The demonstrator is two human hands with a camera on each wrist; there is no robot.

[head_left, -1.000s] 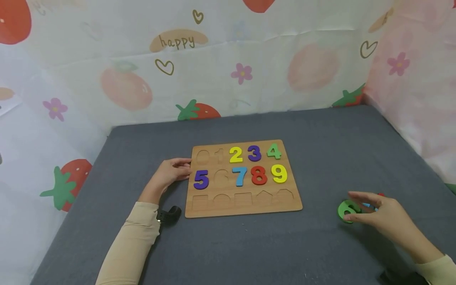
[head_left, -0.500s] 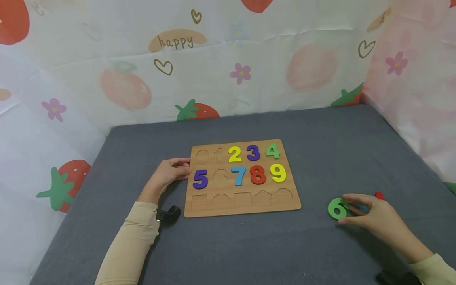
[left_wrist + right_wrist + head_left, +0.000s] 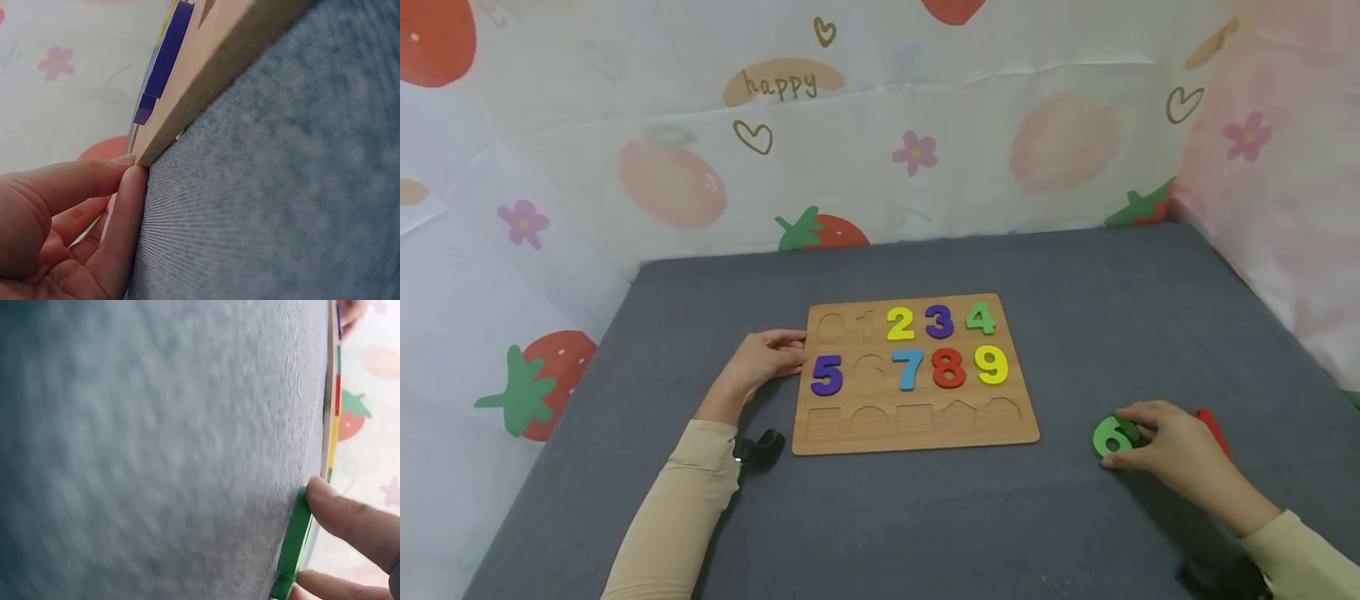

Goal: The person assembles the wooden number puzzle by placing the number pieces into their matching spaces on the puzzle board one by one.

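In the head view a wooden number puzzle board (image 3: 917, 441) lies on the grey cloth. My left hand (image 3: 758, 367) holds its left edge, and the left wrist view shows thumb and finger meeting at the board's rim (image 3: 181, 119). Off to the right of the board, my right hand (image 3: 1183, 460) pinches a green number 6 (image 3: 1101, 435) between thumb and fingers. The right wrist view shows this green piece (image 3: 294, 540) edge-on, close over the cloth. Numbers 2, 3, 4, 5, 7, 8 and 9 sit in the board; the 0, 1 and 6 recesses are bare.
A red piece (image 3: 1214, 432) lies behind my right hand, partly hidden by it. The board's bottom row has several bare shape recesses (image 3: 912, 416). A patterned curtain (image 3: 955, 192) hangs along the table's back and sides.
My right hand has moved left toward the board with the green 6. More of the red piece shows beyond it, and the blue piece is now hidden. The left hand keeps its place.
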